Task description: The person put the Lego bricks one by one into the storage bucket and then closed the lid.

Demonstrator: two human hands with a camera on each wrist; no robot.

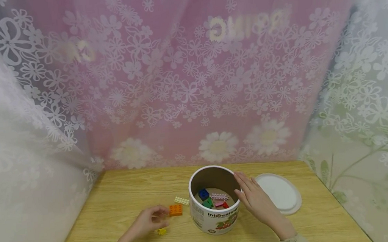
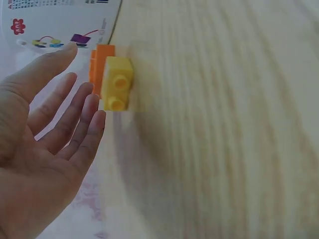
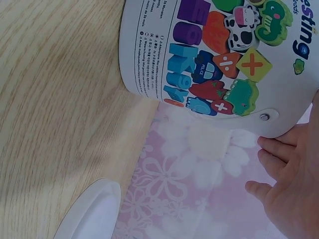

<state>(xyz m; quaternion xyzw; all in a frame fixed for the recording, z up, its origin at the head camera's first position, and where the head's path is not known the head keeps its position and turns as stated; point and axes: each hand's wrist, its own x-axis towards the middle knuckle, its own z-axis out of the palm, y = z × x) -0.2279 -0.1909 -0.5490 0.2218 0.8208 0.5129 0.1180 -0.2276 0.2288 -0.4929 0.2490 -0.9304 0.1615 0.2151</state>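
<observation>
Left of the round white cardboard bucket (image 1: 199,217), I'm watching the empty, loosely curved left hand (image 1: 146,220) sitting nearest the small yellow plastic brick (image 1: 162,231) and rectangular orange plastic brick (image 1: 175,210), the latter's long axis pointing bucketward, while the straight-fingered right hand (image 1: 259,204) is touching that bucket.
</observation>
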